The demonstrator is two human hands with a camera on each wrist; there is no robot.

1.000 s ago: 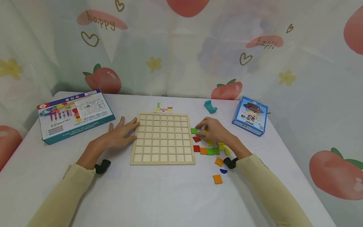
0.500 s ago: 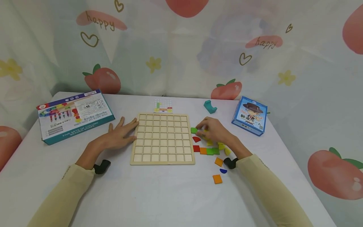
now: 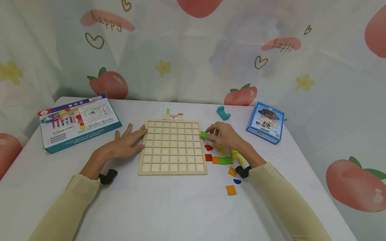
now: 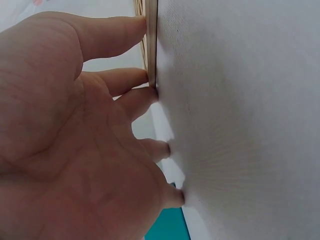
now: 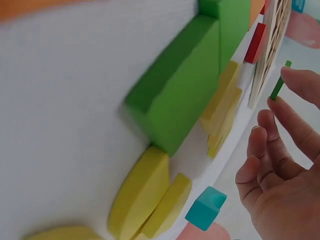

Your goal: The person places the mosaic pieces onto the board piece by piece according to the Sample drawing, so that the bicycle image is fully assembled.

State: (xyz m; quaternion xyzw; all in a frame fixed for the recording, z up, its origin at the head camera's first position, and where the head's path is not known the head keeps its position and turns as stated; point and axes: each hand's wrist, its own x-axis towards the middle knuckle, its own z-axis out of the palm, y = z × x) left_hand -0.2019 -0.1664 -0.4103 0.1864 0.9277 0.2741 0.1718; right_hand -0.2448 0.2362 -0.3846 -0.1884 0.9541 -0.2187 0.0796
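Green tile (image 3: pixel 203 134) is pinched by the right hand (image 3: pixel 223 135), thumb to finger, other fingers bent. It points left from that hand, a bit tipped, up by the right edge of the board (image 3: pixel 173 173). Far across, the left hand (image 3: pixel 128 144) spreads wide, holding nothing, fingertips at the board's left edge.

Right hand (image 5: pixel 292 182), green tile (image 5: pixel 280 81) pinched in fingers.
On white worktop (image 5: pixel 85 110): green pieces (image 5: pixel 182 87), several yellow pieces (image 5: pixel 142 192), teal block (image 5: pixel 202 214), red piece (image 5: pixel 255 44) near wooden board (image 5: pixel 267 57).
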